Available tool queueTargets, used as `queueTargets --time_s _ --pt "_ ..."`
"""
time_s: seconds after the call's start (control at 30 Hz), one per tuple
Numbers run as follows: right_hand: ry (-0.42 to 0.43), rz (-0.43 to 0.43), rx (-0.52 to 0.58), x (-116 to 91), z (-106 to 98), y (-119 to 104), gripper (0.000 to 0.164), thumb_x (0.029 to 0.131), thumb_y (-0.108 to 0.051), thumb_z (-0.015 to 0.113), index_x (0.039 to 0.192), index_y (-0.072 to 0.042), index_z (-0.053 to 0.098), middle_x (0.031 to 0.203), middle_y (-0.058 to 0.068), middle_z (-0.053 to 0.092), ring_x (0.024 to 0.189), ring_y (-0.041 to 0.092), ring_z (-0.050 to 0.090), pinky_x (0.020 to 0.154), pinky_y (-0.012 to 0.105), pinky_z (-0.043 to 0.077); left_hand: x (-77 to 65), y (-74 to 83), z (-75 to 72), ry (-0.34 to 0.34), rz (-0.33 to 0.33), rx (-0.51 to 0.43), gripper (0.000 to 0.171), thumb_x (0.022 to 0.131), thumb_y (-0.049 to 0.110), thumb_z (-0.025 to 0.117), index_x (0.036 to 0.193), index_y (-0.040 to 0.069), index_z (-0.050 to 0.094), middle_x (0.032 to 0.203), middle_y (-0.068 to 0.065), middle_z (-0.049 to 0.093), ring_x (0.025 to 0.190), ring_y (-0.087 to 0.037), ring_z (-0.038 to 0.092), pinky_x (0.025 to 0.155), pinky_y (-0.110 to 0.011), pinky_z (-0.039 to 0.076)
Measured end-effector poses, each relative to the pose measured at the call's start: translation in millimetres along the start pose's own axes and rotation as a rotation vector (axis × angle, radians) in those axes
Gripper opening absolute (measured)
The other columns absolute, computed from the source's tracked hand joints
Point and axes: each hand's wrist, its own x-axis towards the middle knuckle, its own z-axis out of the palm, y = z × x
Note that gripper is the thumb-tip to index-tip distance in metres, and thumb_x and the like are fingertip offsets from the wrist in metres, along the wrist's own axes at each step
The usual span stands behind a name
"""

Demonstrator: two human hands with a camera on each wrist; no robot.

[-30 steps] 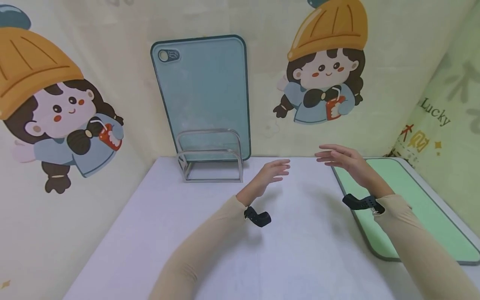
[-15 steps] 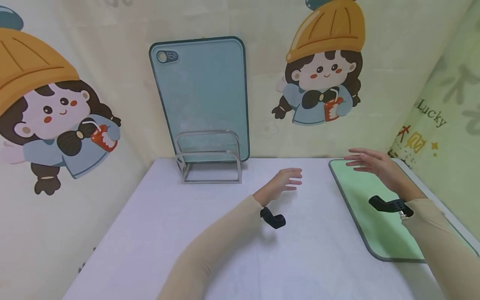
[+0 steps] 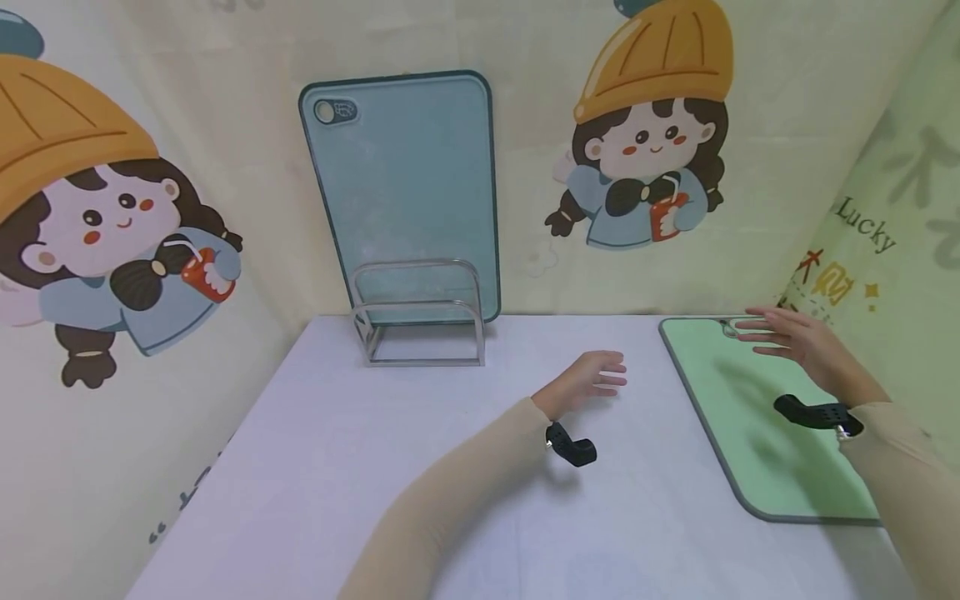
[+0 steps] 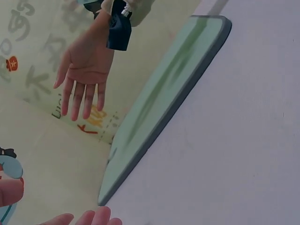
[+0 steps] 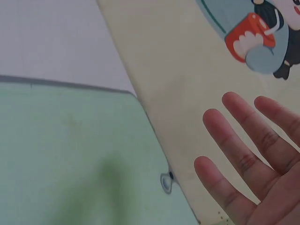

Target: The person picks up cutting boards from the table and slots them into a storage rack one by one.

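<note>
A green cutting board with a grey rim lies flat at the right of the white table. Above it hovers my right hand, fingers spread and holding nothing; its shadow falls on the board. In the right wrist view the fingers are extended beside the board's corner, near a small grey fitting. My left hand hangs over the table left of the board, fingers relaxed, nothing in it. A blue cutting board stands upright in a metal wire rack at the back left.
The white table meets a cloth-covered wall printed with cartoon figures at the back. Another patterned wall borders the right side, close behind the green board.
Both hands have moved right, the right hand farther, from the green board's left edge to above it. Both have also dropped a little in view. The boards and rack stay put.
</note>
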Motion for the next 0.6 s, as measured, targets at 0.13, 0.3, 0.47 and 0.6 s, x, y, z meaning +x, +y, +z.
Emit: queueTargets --time_s 0.13,0.3,0.47,0.6 --pt "0.028 0.063 -0.051 -2.7 -11.5 4.3 0.038 0.103 -0.012 0.028 0.123 -0.024 0.057 0.113 -0.014 0.067 0.100 0.000 0.064 0.077 0.016 0.053 2.2 -2.9 10.1 -0.013 -0.012 -0.064 0.042 0.093 0.019 0.048 0.130 0.000 0.049 0.130 -0.022 0.055 0.119 -0.037 0.055 0.101 -0.044 0.046" --pt "0.014 0.116 -0.082 -7.2 -26.8 10.7 0.037 0.104 -0.014 0.027 0.120 -0.030 0.057 0.111 -0.019 0.065 0.099 -0.003 0.063 0.076 0.014 0.051 1.5 -5.9 24.9 -0.029 -0.019 -0.104 0.040 0.093 0.018 0.048 0.129 0.000 0.049 0.129 -0.023 0.055 0.119 -0.039 0.055 0.101 -0.046 0.045" --pt "0.023 0.149 -0.051 -16.0 -40.2 17.0 0.037 0.104 -0.014 0.027 0.114 -0.031 0.058 0.106 -0.020 0.066 0.096 -0.005 0.062 0.073 0.014 0.051 2.4 -10.0 41.5 -0.044 -0.031 -0.108 0.038 0.093 0.017 0.048 0.127 -0.001 0.050 0.130 -0.024 0.054 0.119 -0.040 0.054 0.101 -0.047 0.045" --pt "0.072 0.185 -0.090 -21.8 -48.5 21.5 0.034 0.103 -0.017 0.031 0.109 -0.033 0.060 0.102 -0.022 0.066 0.093 -0.007 0.062 0.071 0.015 0.051 2.6 -13.7 54.0 -0.034 -0.044 -0.111 0.036 0.093 0.015 0.049 0.125 -0.001 0.052 0.128 -0.025 0.055 0.118 -0.040 0.055 0.100 -0.047 0.045"
